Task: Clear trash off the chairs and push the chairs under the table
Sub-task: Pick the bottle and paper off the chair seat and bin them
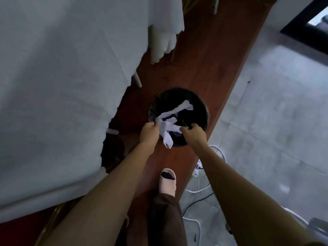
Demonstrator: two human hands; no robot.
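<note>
A round black trash bin stands on the red-brown floor strip, lined with a dark bag. White crumpled paper trash lies across its opening and hangs over the near rim. My left hand is closed at the bin's near-left rim, touching the white paper. Over the near-right rim, my right hand pinches something thin and dark; I cannot tell what. A table under a white cloth fills the left. White chair legs show under its edge.
My foot in a pale slipper stands just behind the bin. White and black cables and a power strip lie on the grey tiled floor to the right. A gold chair frame shows at the lower left.
</note>
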